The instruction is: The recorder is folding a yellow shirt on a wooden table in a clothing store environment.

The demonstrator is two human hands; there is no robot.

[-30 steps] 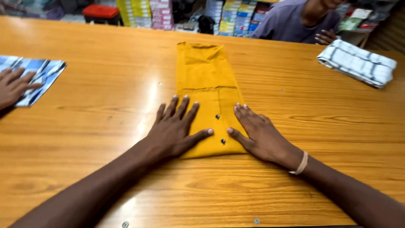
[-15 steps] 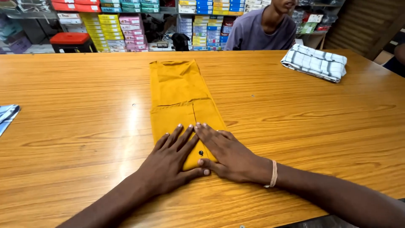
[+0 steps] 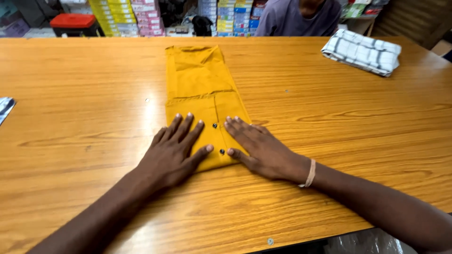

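Head view: you look down at a mustard shirt (image 3: pixel 202 89) folded into a long narrow strip on the wooden table (image 3: pixel 94 94).
Shirt place: it lies lengthwise, from the near middle of the table toward its far edge; the collar end is the far end.
Left hand (image 3: pixel 172 153): flat, fingers spread wide, palm down on the near left part of the shirt, holding nothing.
Right hand (image 3: pixel 256 148): also flat and open, on the near right part of the shirt, the thumb beside the two dark buttons (image 3: pixel 218 138).
Arms: both forearms come from the near table edge and meet at the shirt; your right wrist carries a pale band (image 3: pixel 309 173).
Doing it well: press evenly with both palms, slide outward from the button line, and keep the shirt edges straight, I think.
Beyond the shirt: a folded checked white cloth (image 3: pixel 361 51) lies far right of it; another person's purple top (image 3: pixel 296 19) shows behind the far end.
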